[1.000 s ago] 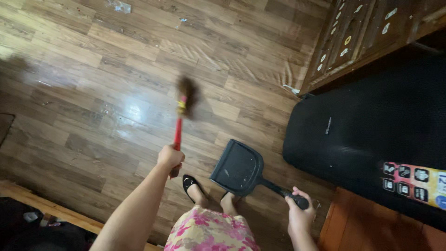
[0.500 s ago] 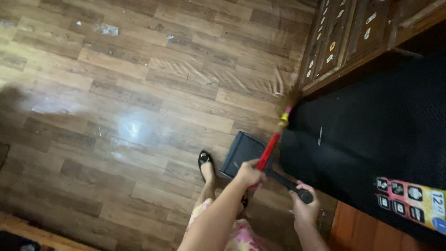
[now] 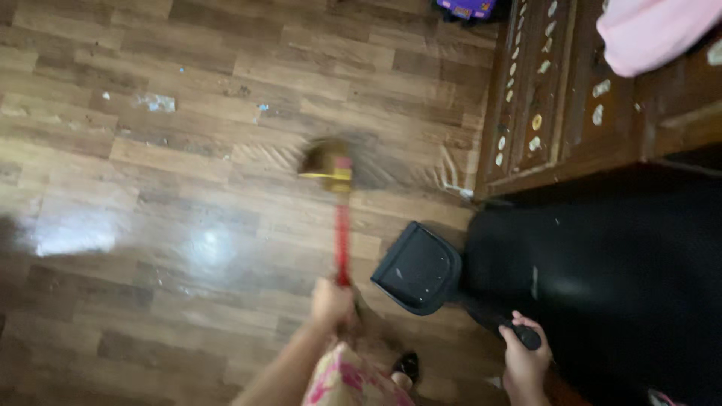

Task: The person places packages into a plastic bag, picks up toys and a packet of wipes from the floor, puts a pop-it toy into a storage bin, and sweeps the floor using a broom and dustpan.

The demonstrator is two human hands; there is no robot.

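Wood-grain laminate floor (image 3: 188,225), glossy, with 1 bright glare patch. Left hand (image 3: 333,303) clenched around the red handle of a small broom (image 3: 340,218); bristle head is motion-blurred, out ahead over the boards, and whether it touches them cannot be told. Right hand (image 3: 524,359) wrapped tight around the grip of a black dustpan (image 3: 418,268), fingers (image 3: 526,328) curled fully shut over it. Pan lies tilted, mouth toward the open floor, just beside a large black appliance (image 3: 602,286) and below a dark carved cabinet (image 3: 541,90). Progress, as a judgement: sweeping looks under way but far from done. Pale scraps of litter (image 3: 154,102) lie scattered across the upper-left boards, well apart from the pan, with more specks near the cabinet foot. Inside the pan only a few faint flecks show, so little seems collected. Floral skirt (image 3: 346,380) and 1 dark shoe (image 3: 407,366) at bottom edge.
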